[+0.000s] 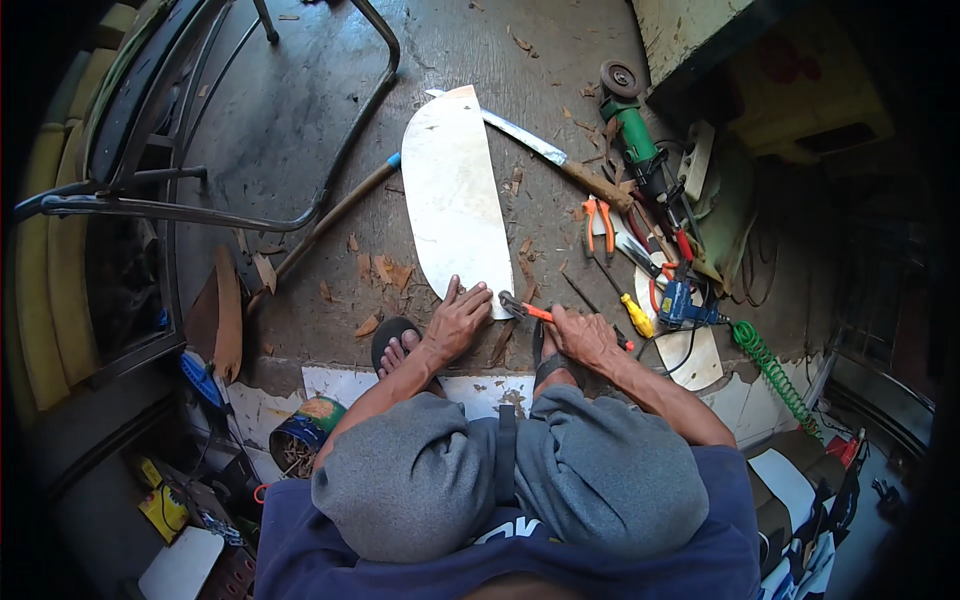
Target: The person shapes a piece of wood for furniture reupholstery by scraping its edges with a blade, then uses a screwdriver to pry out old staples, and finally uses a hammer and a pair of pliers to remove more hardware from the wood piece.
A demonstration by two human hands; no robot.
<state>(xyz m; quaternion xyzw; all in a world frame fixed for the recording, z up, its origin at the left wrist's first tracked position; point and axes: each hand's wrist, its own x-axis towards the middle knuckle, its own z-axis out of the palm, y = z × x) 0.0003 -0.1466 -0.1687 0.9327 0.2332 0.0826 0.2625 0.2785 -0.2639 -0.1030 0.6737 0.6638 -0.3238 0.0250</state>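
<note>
Left hand [460,318], grip released, rests on the sheet [455,190]. Right hand [583,336] grasps the tool [535,312] at the sheet's corner.

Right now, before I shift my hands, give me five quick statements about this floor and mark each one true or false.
1. The left hand rests on the white panel. True.
2. The right hand grips a yellow screwdriver. False: it grips an orange-handled tool.
3. The green angle grinder lies to the right of the panel. True.
4. The green coiled hose is to the left of the panel. False: it is to the right.
5. Both feet are bare, without footwear. False: they wear dark sandals.
</note>
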